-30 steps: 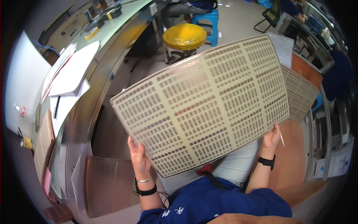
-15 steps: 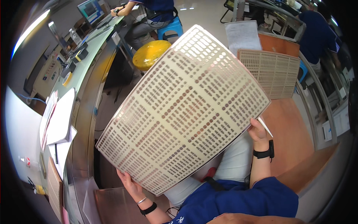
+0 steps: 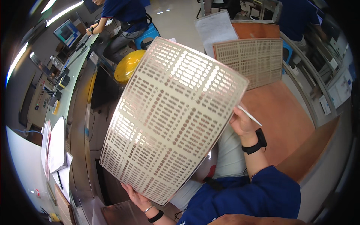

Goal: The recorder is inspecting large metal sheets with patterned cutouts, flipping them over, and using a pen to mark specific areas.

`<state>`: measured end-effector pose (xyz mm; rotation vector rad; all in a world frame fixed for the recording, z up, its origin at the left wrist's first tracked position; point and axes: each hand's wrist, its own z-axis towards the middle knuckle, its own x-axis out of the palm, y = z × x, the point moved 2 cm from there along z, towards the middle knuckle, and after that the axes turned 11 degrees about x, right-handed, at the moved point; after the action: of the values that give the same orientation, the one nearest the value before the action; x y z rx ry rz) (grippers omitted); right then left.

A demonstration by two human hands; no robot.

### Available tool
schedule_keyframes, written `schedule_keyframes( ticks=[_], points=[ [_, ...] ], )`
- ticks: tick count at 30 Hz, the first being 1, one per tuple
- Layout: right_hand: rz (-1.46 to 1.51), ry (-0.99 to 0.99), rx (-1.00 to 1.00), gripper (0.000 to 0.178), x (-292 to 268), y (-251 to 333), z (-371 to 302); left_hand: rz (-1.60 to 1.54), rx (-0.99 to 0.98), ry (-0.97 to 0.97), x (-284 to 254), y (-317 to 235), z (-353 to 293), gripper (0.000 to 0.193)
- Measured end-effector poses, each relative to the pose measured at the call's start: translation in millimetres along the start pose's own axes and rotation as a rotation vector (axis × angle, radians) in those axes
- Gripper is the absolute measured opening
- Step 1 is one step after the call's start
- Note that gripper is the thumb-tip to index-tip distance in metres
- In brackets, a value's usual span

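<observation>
A large cream circuit board panel (image 3: 170, 118), covered in rows of small shiny and dark metallic marks, is held tilted above my lap. My left hand (image 3: 134, 195) is closed on its lower left edge, thumb and fingers partly behind the panel. At the right edge, my right hand (image 3: 242, 123) grips the panel and also has a slim white pen (image 3: 250, 115) sticking out of it. Light glares off the upper part and the left side of the panel. What lies behind the panel is hidden.
A similar panel (image 3: 251, 62) leans at the right on a brown board surface (image 3: 279, 116), beside a paper sheet (image 3: 215, 30). On my left, papers (image 3: 58, 148) lie on a long bench. A yellow stool (image 3: 128, 66) and a seated person (image 3: 122, 18) are ahead.
The panel has turned more upright and shifted left, and the glare has spread across it. Both hands keep their hold. My view has swung somewhat to the right.
</observation>
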<state>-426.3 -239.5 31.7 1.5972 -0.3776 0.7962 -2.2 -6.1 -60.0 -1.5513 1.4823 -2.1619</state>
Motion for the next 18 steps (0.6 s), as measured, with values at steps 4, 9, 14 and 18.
schedule_keyframes(
  ticks=[4, 9, 14, 18],
  points=[
    [0.228, 0.222, 0.045, 0.058, 40.6, -23.7, 1.6, -0.295, -0.093, 0.004, 57.3, 9.7, -2.2, 0.038],
    [0.172, 0.137, 0.005, 0.057, 67.5, -45.2, -11.0, -0.371, -0.161, 0.201, 122.4, 42.4, -16.0, 0.04],
    [0.05, -0.093, -0.318, 0.055, 36.1, 10.1, -4.7, -0.228, -0.135, 0.28, 164.2, 56.8, -34.8, 0.05],
    [-0.098, -0.426, -0.562, 0.048, -14.1, 71.1, -21.8, -0.047, -0.295, 0.582, 174.4, 56.4, -40.8, 0.057]
  ],
)
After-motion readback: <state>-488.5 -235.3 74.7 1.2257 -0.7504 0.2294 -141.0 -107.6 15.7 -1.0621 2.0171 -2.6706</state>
